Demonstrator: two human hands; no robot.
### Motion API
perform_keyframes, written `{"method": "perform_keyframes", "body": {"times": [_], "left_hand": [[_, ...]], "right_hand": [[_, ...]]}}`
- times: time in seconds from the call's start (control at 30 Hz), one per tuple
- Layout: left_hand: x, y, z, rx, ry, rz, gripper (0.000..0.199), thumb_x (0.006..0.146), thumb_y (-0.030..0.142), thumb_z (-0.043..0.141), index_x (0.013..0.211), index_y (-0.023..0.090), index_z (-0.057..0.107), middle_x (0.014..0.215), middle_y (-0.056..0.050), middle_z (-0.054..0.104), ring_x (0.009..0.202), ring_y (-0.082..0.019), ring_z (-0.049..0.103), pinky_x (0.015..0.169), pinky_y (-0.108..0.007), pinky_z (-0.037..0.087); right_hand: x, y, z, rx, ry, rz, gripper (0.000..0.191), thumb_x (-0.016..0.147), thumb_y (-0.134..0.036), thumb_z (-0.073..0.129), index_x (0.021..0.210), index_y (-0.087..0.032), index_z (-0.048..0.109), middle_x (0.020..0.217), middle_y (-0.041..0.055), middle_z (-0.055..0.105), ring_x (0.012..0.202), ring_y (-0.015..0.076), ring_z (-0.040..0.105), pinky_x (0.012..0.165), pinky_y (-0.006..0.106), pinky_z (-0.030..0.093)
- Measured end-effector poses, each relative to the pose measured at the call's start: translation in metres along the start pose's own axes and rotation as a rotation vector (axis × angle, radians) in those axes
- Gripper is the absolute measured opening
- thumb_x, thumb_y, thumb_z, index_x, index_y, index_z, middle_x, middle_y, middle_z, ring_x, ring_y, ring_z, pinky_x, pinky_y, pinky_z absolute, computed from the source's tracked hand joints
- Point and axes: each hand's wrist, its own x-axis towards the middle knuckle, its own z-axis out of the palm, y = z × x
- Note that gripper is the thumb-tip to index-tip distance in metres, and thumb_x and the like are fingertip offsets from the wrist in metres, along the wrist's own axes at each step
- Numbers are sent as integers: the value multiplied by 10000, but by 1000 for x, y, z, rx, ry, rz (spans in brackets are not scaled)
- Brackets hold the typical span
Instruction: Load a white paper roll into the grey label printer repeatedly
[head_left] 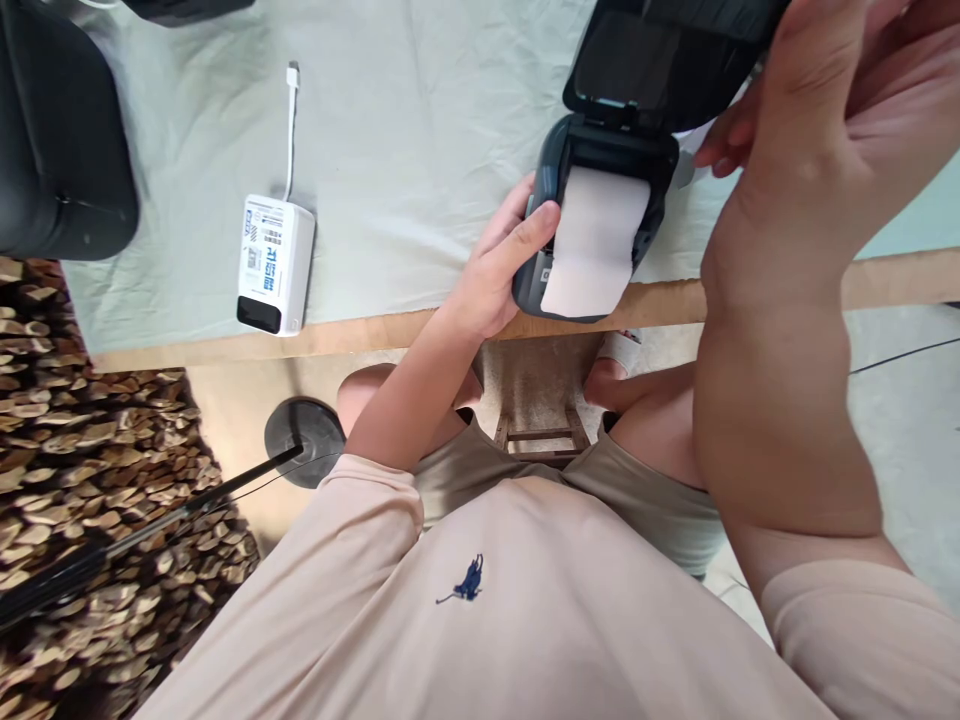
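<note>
A dark portable label printer (534,285) is tilted at the table's front edge with its lid (622,70) swung up. A strip of white paper (600,240) lies over its paper bay and hangs toward the near end. My left hand (499,255) grips the printer's left side, thumb on the upper rim. At the top right, my right hand (817,110) is closed at the edge of the raised lid, thumb in front and curled fingers lower down. Part of this hand is cut off by the frame.
A white power bank (276,265) with a short white cable (290,130) lies on the pale tablecloth (375,180). A black padded object (60,140) is at upper left. Below stand a round black stand base (304,420) with a pole and a wooden stool (540,437).
</note>
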Motion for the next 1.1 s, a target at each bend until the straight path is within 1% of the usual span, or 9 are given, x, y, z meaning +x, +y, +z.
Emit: {"method": "perform_keyframes", "body": {"times": [0.13, 0.27, 0.4, 0.63, 0.77, 0.87, 0.97, 1.03, 1.1], "left_hand": [[1, 0, 1, -56, 33, 22, 253, 756, 373, 398, 895, 194, 511, 811, -7, 556, 808, -135, 567, 681, -246, 447], [2, 1, 4, -94, 25, 36, 274, 772, 385, 355, 851, 184, 523, 785, -29, 567, 985, -171, 517, 762, -262, 460], [1, 0, 3, -93, 26, 47, 209, 784, 306, 362, 920, 197, 478, 805, 1, 548, 1038, -159, 495, 775, -268, 462], [1, -1, 1, -31, 14, 18, 184, 746, 318, 442, 919, 276, 485, 746, 25, 534, 791, -136, 570, 601, -241, 446], [1, -2, 2, -37, 17, 51, 185, 741, 332, 444, 914, 281, 486, 757, 20, 537, 821, -142, 559, 629, -262, 471], [3, -3, 2, -75, 29, 80, 219, 776, 327, 372, 922, 226, 501, 765, 15, 548, 1001, -157, 512, 793, -295, 468], [5, -1, 2, -144, 66, 39, 297, 777, 384, 335, 871, 181, 530, 753, 5, 559, 1035, -172, 503, 829, -295, 464], [5, 2, 4, -206, 85, -5, 335, 772, 412, 323, 880, 178, 537, 796, -7, 578, 1023, -180, 514, 821, -291, 471], [5, 4, 6, -263, 96, -22, 356, 778, 403, 304, 906, 169, 540, 850, -23, 590, 1017, -187, 519, 818, -296, 473]], "right_hand": [[-4, -9, 2, -149, 19, -9, 228, 751, -339, 315, 731, -111, 323, 687, 16, 400, 571, 6, 443, 440, 168, 301], [-7, -12, -6, -586, -303, -152, 220, 710, -317, 389, 769, -133, 494, 746, -16, 484, 571, -36, 366, 500, 145, 272], [-7, -8, -10, -763, -500, -127, 217, 620, -316, 494, 823, -255, 541, 734, -53, 525, 547, -12, 348, 574, 184, 296], [-6, -12, -14, -898, -650, -67, 349, 626, -371, 464, 970, -314, 490, 791, -38, 552, 633, 56, 412, 567, 207, 253], [-8, -17, -16, -783, -615, -44, 354, 593, -320, 506, 946, -315, 496, 816, -79, 541, 553, -2, 379, 528, 179, 296], [-9, -17, -16, -436, -500, -1, 300, 604, -217, 473, 901, -225, 511, 807, -49, 516, 559, -21, 384, 457, 141, 271], [-2, -11, -21, -111, -350, 54, 266, 679, -241, 337, 913, -178, 447, 775, -5, 453, 518, -29, 356, 423, 140, 257], [7, -4, -27, 31, -297, 174, 397, 736, -333, 133, 926, -165, 439, 793, 28, 427, 489, -13, 337, 401, 171, 230], [16, 4, -35, 256, -307, 440, 447, 736, -360, 67, 978, -217, 414, 850, 24, 424, 507, -2, 342, 408, 172, 186]]}}
